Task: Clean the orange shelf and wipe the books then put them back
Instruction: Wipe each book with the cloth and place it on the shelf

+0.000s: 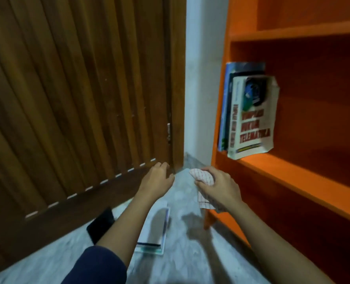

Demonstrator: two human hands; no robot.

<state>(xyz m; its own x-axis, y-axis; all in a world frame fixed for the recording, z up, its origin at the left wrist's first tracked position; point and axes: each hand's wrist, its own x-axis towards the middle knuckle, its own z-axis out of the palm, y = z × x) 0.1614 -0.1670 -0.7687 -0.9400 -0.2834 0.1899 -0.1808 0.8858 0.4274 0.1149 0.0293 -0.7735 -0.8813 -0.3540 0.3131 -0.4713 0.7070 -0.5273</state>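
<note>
The orange shelf (293, 177) fills the right side. A few books (249, 117) stand at the left end of its middle board, the front one white with red lettering. More books (155, 232) lie stacked on the floor under my left forearm. My right hand (219, 187) grips a white checked cloth (202, 177) in front of the shelf's left edge. My left hand (157, 179) hovers empty with loosely curled fingers near the foot of the door.
A brown slatted wooden door (77, 99) takes up the left half. A dark flat object (100, 224) lies on the grey marbled floor (182, 253) beside the door. A white wall strip (204, 78) separates door and shelf.
</note>
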